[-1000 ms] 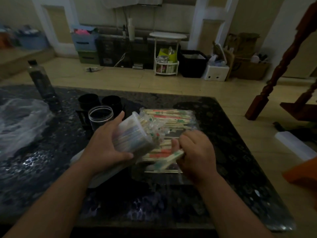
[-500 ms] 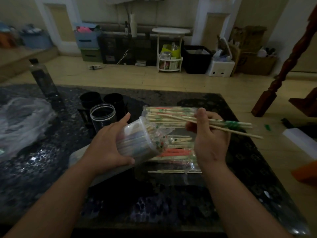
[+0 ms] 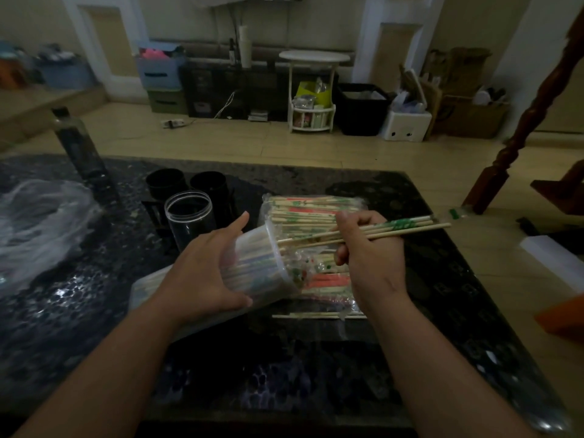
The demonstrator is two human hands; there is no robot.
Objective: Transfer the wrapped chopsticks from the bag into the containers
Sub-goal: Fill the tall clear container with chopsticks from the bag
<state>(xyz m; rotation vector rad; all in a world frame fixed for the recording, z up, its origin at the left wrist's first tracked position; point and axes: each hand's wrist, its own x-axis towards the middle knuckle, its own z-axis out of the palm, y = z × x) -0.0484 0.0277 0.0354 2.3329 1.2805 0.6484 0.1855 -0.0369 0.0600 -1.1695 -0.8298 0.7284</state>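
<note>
head view: tilted container [image 3: 272, 245] full of wrapped chopsticks [image 3: 257, 275]

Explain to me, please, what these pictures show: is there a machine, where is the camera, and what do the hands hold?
There is no machine here. A person works with two bare hands. The camera sits on the person's head and looks forward and down, so you see both forearms from above. The left hand holds a clear container, tilted with its mouth to the right and already partly filled. The right hand grips a small bundle of chopsticks, whose ends point at the container's mouth. Under both hands lies the bag with more of them, on a dark table. Further back stand an empty clear jar, two black cups and a bottle. Crumpled plastic lies at the left.
</note>
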